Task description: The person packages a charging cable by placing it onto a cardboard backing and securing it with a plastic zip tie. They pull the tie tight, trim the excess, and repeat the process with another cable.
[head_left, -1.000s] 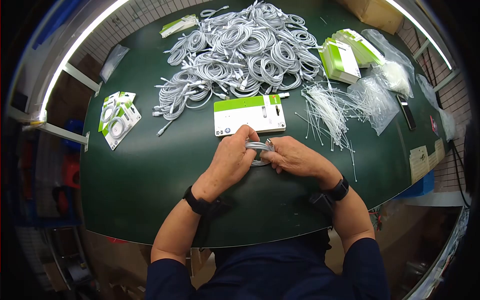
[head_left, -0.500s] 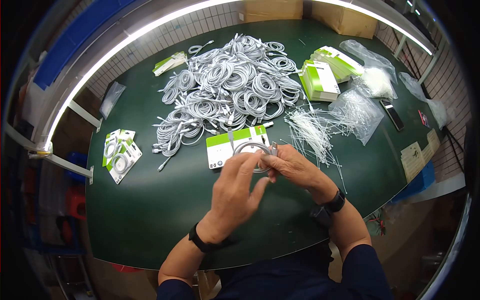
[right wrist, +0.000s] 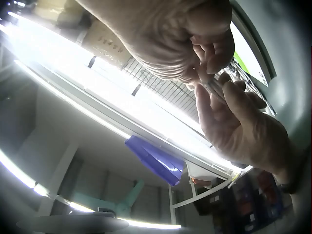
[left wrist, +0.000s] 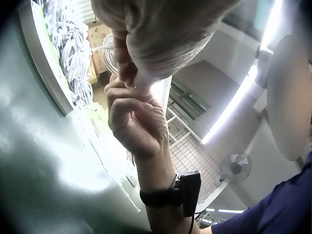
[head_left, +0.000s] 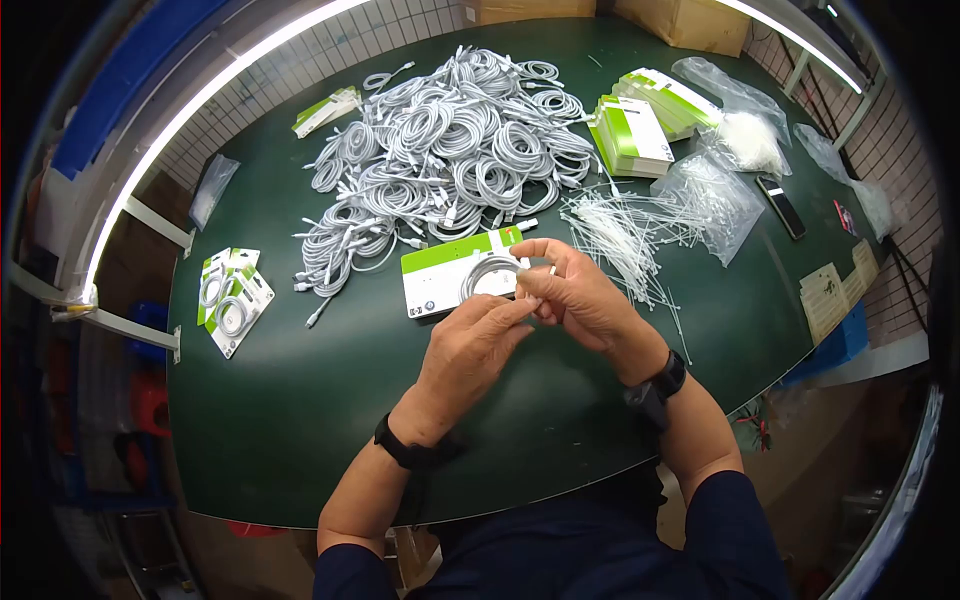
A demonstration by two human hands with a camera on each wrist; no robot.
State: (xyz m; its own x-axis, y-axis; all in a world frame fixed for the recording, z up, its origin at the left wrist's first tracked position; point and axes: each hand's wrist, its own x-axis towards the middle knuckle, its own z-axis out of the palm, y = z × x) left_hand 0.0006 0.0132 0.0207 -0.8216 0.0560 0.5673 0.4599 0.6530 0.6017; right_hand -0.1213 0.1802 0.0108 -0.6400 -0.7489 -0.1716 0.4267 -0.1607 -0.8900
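Note:
A coiled grey-white USB cable [head_left: 469,283] is held up between both hands, overlapping the white-and-green packaging card [head_left: 425,290] in the head view. My left hand [head_left: 462,350] pinches the near side of the coil between thumb and fingers; in the right wrist view a short piece of cable [right wrist: 213,89] shows at those fingertips. My right hand [head_left: 585,300] grips the coil's right side near a cable end, its index finger raised and bent. The fingertips of both hands meet there and partly hide the cable.
Behind the card lies a large heap of coiled cables [head_left: 450,130]. To the right are loose white cable ties [head_left: 615,240], a stack of cards [head_left: 635,145], plastic bags [head_left: 725,210] and a phone [head_left: 781,207]. Cards with cables attached [head_left: 240,315] lie at the left.
Half a second ago my left hand was spread with its thumb apart; now it pinches the cable beside my right fingertips. The right hand has turned and raised its index finger. The head view has shifted.

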